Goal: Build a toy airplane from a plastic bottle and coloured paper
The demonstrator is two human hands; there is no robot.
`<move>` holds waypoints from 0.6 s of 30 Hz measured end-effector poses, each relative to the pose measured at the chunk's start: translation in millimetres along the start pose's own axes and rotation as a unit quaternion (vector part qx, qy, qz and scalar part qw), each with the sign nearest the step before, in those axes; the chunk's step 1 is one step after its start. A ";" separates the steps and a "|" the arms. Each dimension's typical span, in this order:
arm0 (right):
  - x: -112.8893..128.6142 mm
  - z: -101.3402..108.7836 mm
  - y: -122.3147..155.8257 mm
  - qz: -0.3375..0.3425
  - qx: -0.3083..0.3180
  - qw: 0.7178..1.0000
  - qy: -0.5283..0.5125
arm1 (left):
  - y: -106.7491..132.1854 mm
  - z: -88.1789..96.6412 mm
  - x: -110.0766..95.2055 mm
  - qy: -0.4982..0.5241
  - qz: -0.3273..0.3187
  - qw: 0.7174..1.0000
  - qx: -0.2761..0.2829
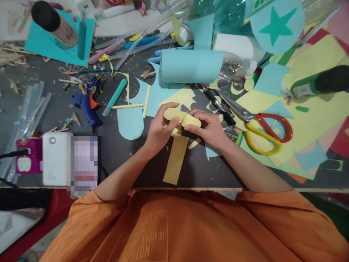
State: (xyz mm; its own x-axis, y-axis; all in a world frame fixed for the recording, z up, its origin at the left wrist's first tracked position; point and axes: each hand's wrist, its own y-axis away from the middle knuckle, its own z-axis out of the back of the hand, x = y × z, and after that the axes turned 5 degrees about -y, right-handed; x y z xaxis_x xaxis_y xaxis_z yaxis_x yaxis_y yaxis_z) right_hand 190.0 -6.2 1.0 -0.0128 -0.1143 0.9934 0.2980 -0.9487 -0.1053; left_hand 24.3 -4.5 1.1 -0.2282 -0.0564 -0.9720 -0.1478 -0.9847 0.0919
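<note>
Between both hands is a pale yellow paper piece with rounded ends and a crease or seam in its middle. My left hand pinches its left half, thumb on top and fingers behind. Its right half is gripped by my right hand, the thumb along the lower edge. Just below lies a long yellow paper strip on the dark table. Left of my left hand are a light blue rounded paper cutout and thin yellow strips. Scissors with red and yellow handles lie right of my right hand.
A blue glue gun, a power bank and a blurred phone-like device are on the left. Behind the hands lies a plastic bottle wrapped in blue paper. A dark-capped bottle and paper sheets cover the right.
</note>
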 end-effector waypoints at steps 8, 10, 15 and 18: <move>-2.4 -3.0 2.7 -0.017 -0.021 1.000 0.000 | 1.3 3.7 -2.7 -0.052 -0.104 0.992 -0.043; -2.7 -4.0 3.2 -0.032 -0.027 0.999 -0.016 | 2.5 4.3 -1.7 -0.103 -0.192 0.975 -0.031; -1.7 -4.7 3.4 -0.033 -0.021 0.999 -0.026 | 3.6 4.9 2.5 -0.181 -0.321 0.929 -0.032; -0.8 -4.9 3.3 -0.031 -0.034 0.998 -0.033 | 3.1 5.3 3.2 -0.206 -0.322 0.923 -0.034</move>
State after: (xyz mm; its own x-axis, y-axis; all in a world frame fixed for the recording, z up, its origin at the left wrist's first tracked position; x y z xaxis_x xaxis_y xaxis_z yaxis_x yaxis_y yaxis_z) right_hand 186.3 -10.6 -0.3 0.0343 -0.0369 0.9987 0.2333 -0.9714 -0.0439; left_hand 18.0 -6.9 -0.6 -0.4638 0.5978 -0.6538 -0.3226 -0.8013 -0.5039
